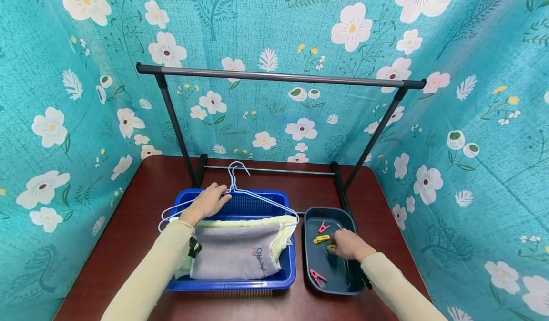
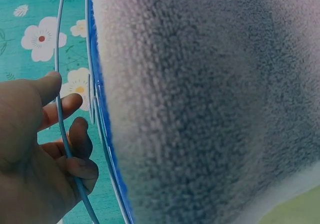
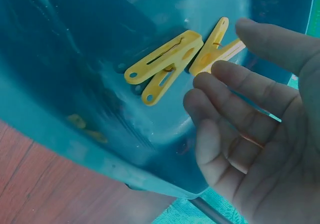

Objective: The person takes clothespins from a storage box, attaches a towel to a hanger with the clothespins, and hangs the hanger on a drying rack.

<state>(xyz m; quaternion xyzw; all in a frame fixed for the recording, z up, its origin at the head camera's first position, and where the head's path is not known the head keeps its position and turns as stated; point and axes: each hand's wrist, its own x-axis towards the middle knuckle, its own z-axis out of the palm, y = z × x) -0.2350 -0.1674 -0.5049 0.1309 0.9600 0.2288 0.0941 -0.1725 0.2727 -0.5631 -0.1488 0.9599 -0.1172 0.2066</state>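
Note:
My left hand [image 1: 208, 201] holds light blue wire hangers [image 1: 259, 197]; in the left wrist view its fingers curl round one wire [image 2: 62, 126]. The hangers' hooks point up at the back of a blue basket [image 1: 249, 284]. A folded grey towel [image 1: 227, 256] lies in the basket, with pale yellow cloth [image 1: 280, 240] behind and beside it. My right hand [image 1: 349, 244] is inside a dark tray [image 1: 339, 273], thumb and fingers spread around a yellow clothespin [image 3: 212, 49] without visibly pinching it. Beside that clothespin lies another yellow clothespin [image 3: 167, 62].
A pink clothespin [image 1: 323, 226] lies at the tray's back and another pink clothespin [image 1: 317, 277] at its front. A dark garment rack [image 1: 279, 77] stands behind on the reddish-brown table [image 1: 146, 182]. Flowered teal cloth [image 1: 257, 116] surrounds the table's back and sides.

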